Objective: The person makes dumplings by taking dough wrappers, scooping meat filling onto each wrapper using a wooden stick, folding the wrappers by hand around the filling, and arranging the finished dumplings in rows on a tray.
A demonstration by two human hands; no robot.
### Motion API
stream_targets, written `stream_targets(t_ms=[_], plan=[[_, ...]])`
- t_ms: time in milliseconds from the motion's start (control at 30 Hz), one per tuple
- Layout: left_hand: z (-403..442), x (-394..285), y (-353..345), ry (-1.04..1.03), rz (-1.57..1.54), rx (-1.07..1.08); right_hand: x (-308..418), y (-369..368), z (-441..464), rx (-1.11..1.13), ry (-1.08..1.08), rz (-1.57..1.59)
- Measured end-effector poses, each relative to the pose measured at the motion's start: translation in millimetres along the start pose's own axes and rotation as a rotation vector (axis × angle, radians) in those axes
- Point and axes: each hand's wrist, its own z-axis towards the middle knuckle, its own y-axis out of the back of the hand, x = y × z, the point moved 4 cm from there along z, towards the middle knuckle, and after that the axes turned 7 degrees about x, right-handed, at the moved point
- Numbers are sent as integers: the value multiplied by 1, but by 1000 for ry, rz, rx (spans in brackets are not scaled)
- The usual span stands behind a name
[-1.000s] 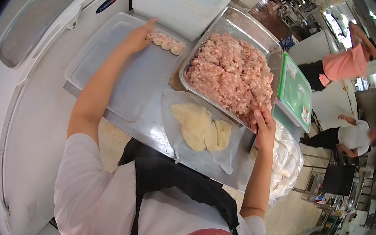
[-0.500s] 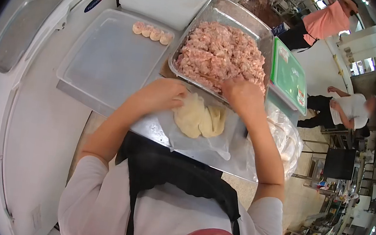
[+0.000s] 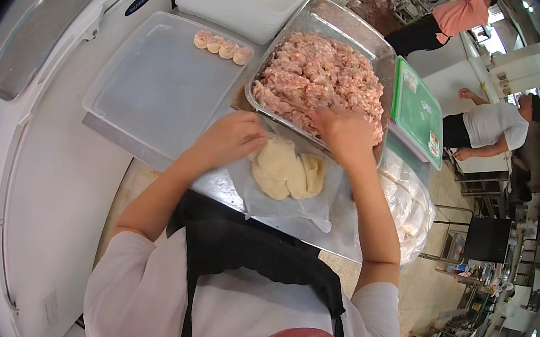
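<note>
My left hand (image 3: 230,139) is closed, fingers curled with the thumb against them, at the left edge of a pile of pale yellow dough wrappers (image 3: 280,170). Whatever it pinches is hidden. The wrappers lie on a clear plastic bag (image 3: 259,205). My right hand (image 3: 343,134) reaches over the near rim of a metal pan (image 3: 390,65) heaped with raw minced meat (image 3: 325,74). Its bent fingertips are down at the meat, and what they grip cannot be made out. Several filled dumplings (image 3: 223,48) stand in a row at the top right corner of a plastic tray (image 3: 152,87).
A green-lidded container (image 3: 418,112) stands right of the pan. Below it lies a plastic bag of pale round pieces (image 3: 404,198). Stacked white trays (image 3: 240,0) are behind, and a white freezer (image 3: 71,144) fills the left. Two people (image 3: 491,125) are in the background.
My left hand's fingers have drawn together slightly beside the wrappers. My right hand has shifted a little to the left along the meat. Background people have moved.
</note>
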Motion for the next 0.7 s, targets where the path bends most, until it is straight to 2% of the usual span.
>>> stream_targets(t_ms=[67, 167, 267, 333, 367, 467, 533, 567, 667, 700], plan=[[-2, 2, 1, 22, -64, -102, 9, -4, 3, 65, 10, -28], [-2, 9, -2, 252, -403, 29, 11, -9, -8, 75, -39, 96], [-4, 15, -14, 348, -663, 12, -6, -23, -23, 27, -88, 292], [-2, 3, -17, 313, -760, -8, -16, -22, -24, -14, -88, 444], [0, 0, -18, 299, -810, -23, -20, -17, -24, -18, -81, 376], [-5, 7, -22, 360, -847, 88, -20, 9, -11, 29, -44, 146], [-6, 14, -25, 446, -940, 54, -14, 7, -3, 111, -16, -55], [-7, 17, -25, 491, -983, 35, -6, 2, -4, 147, -31, -13], [-3, -8, -17, 382, -918, 56, 3, -20, -9, 194, -87, 165], [-2, -9, -17, 374, -808, 106, -2, -22, -14, 183, -110, 253]])
